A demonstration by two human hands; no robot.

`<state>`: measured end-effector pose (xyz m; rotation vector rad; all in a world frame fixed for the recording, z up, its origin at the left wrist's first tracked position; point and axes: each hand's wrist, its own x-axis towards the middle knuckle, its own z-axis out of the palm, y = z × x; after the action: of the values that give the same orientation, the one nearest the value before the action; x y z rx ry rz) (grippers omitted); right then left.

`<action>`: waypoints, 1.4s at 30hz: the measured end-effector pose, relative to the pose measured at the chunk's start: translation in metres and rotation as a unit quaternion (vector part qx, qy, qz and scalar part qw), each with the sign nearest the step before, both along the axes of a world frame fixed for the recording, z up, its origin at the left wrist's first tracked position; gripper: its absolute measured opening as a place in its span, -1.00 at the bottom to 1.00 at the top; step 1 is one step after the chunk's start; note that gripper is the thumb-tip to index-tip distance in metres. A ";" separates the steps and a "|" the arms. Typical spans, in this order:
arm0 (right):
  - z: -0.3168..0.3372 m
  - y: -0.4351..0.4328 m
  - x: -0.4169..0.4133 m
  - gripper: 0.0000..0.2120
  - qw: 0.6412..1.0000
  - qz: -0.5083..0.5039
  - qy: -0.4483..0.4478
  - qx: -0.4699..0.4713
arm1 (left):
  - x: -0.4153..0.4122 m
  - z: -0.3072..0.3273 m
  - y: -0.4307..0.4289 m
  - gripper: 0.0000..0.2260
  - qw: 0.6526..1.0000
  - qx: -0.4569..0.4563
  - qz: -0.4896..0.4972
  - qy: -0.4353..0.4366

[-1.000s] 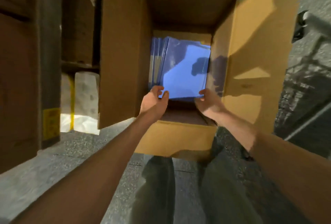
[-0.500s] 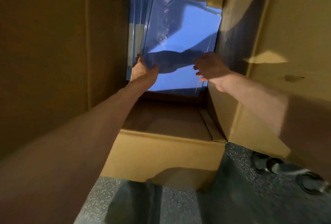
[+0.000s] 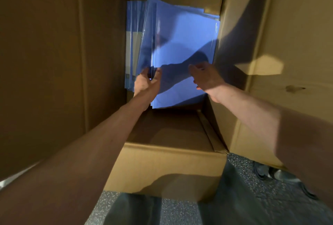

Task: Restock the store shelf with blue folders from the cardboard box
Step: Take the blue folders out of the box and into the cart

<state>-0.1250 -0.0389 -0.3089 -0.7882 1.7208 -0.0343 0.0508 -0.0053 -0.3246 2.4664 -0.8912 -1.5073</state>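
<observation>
**Blue folders (image 3: 183, 35) grasped at the far end of the cardboard box (image 3: 162, 167)**

Seen from the head camera, the blue folders stood on edge in a thick bunch inside the cardboard box, packed against its far wall and leaning slightly towards the right; a few at the left stood a little apart from the rest, showing pale strips along their sides. The left hand (image 3: 146, 82) reached in at the near left corner of the bunch; its fingers (image 3: 144, 73) and thumb were curled round the edge of several folders, pinching them together. The right hand (image 3: 207, 79) lay over the lower right part of the front folder, its fingers loosely spread and grasping nothing; whether they touched the sheet could not be told. Both hands cast dark shadows across the glossy front folder. Brown cardboard of the box bottom showed between the bunch and the near wall; tall flaps (image 3: 288, 44) rose on either side. Below the box lay speckled grey flooring (image 3: 180, 210), with the person's dark trousers (image 3: 133, 210) in front of it.
</observation>
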 end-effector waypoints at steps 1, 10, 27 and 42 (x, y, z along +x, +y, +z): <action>0.005 -0.002 0.001 -0.37 1.000 -0.001 0.003 -0.013 | -0.002 0.003 0.001 -0.60 1.000 -0.008 -0.005 0.011; 0.040 -0.015 0.018 -0.51 0.993 -0.047 0.008 -0.106 | -0.037 0.052 0.022 -0.64 0.990 -0.068 -0.022 0.124; 0.060 -0.012 -0.013 -0.58 0.984 0.039 0.122 -0.126 | -0.054 0.070 0.032 -0.57 0.970 -0.018 -0.095 0.221; 0.173 -0.018 -0.032 -0.77 0.982 0.013 0.136 -0.130 | -0.010 0.175 -0.020 -0.56 0.979 -0.098 -0.147 0.103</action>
<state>-0.1568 -0.0570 -0.1355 -1.0471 1.9903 -0.1411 0.0411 -0.0255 -0.1497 2.0658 -1.3350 -1.6344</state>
